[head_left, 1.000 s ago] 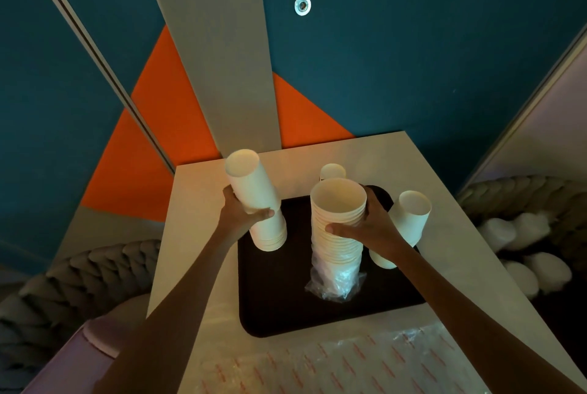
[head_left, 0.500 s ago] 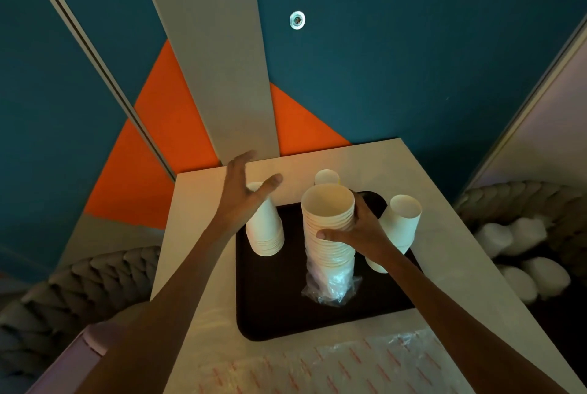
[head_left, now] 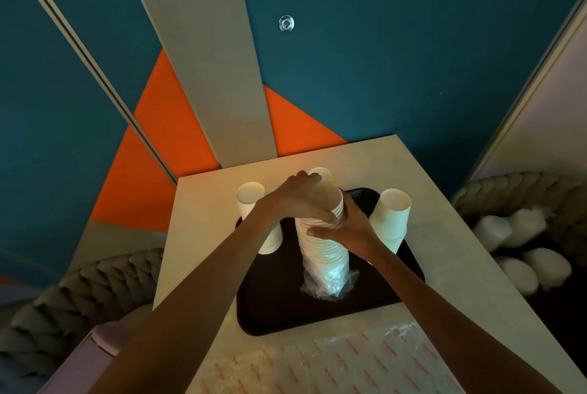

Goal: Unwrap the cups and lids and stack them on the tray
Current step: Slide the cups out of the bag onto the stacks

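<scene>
Nearest, a flat clear wrap (head_left: pixel 349 368) printed with red marks lies on the pale matte table (head_left: pixel 197 235). Beyond it sits the black tray (head_left: pixel 286 308) with rounded corners. At the tray's middle stands a tall stack of cups (head_left: pixel 324 247), white paper with ribbed rims, its foot in a crinkled clear sleeve (head_left: pixel 330 282). The right hand (head_left: pixel 352 228) wraps thumb and fingers round the stack's upper part. The left hand (head_left: pixel 301 200) curls over its rim. A smooth left stack (head_left: pixel 251 200) and right stack (head_left: pixel 392 215) flank it.

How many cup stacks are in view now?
4: left stack, middle stack held by left hand and right hand, right stack, rear stack mostly hidden behind the left hand.
</scene>
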Available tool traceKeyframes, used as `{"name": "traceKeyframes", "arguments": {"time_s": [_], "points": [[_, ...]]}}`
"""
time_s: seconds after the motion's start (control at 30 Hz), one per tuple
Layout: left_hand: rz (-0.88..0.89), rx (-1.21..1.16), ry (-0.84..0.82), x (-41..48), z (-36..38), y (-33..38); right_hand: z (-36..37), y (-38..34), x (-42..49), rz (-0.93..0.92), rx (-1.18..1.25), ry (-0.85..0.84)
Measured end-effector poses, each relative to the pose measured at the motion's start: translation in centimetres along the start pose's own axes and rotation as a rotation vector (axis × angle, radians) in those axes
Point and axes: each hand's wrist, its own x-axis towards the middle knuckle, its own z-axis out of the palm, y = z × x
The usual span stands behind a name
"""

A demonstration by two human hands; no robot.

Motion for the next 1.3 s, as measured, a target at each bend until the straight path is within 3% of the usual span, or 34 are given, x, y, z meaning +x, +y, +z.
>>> {"name": "traceKeyframes", "arguments": {"time_s": [0.27, 0.47, 0.8, 1.1, 1.3], "points": [[-0.058, 0.040, 0.027, 0.3, -0.2, 0.6, -0.2, 0.3, -0.5, 0.004, -0.036, -0.011], [-0.048, 0.024, 0.141, -0.3, -3.2, 0.8, -0.4, -0.1, -0.7, -0.007, -0.051, 0.004], [-0.087, -0.024, 0.128, -1.2, -1.6, 0.7, 0.3, -1.0, -1.5, -0.123, -0.075, 0.010], [-0.057, -0.012, 0.167, -1.4, -2.6, 1.0, -0.5, -0.3, -1.7, -0.082, -0.053, 0.015], [-0.081, -0.198, 0.286, -3.3, -6.0, -0.2, -1.0, 0.0, -1.6, -0.067, -0.022, 0.000]]}}
